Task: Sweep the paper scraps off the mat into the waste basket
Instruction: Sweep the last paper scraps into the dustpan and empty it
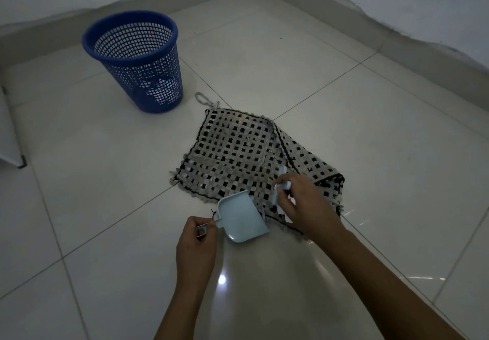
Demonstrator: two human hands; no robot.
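A black-and-white woven mat lies on the tiled floor, its right part folded over. My left hand grips the handle of a small light-blue dustpan, whose open edge rests at the mat's near edge. My right hand holds a small light-blue brush upright over the mat's near corner. A few white paper scraps show under the right hand, partly hidden. The blue mesh waste basket stands on the floor at the back left, with pale paper visible through its lower wall.
Walls with a grey skirting meet in a corner behind the mat. A white furniture leg stands at the left edge. Glossy floor tiles surround the mat and basket.
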